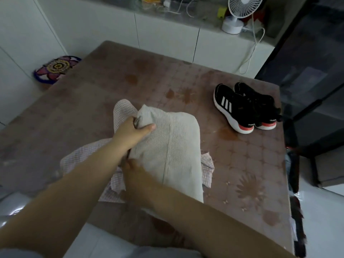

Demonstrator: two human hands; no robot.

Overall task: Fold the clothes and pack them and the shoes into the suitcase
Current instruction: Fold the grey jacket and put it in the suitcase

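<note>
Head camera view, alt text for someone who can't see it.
A person's left hand grips the far end of a folded cream garment lying on a checked shirt; the right hand touches its near edge. Black sneakers sit further right on the table.

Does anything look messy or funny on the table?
Yes. The pink checked shirt lies rumpled under the folded pale garment, its corners poking out both sides. Dark blotches mark the tablecloth; stain or print, I cannot tell. The shoes sit neatly paired.
</note>
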